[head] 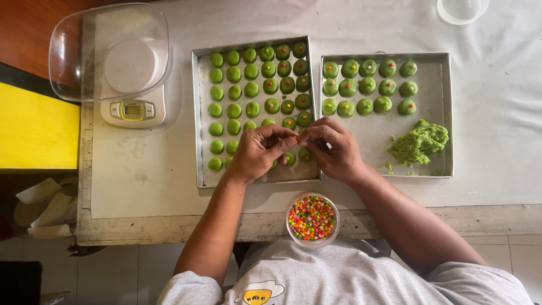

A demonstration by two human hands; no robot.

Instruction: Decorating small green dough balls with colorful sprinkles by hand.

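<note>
Hiding several green dough balls (252,89): left hand (257,153) (fingertips pinched).

Both forearms reach fwd, L hand (259,152) & R hand (334,149) meeting fingertip to fingertip, fingers curled in a pinch.

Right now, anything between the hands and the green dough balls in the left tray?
Nothing visible. The left hand and right hand meet fingertip to fingertip directly above the left tray, over its green dough balls. The bowl of coloured candies sits nearer the person, aside.

Home baking kitchen: trays (202,113), scale (133,110).
</note>
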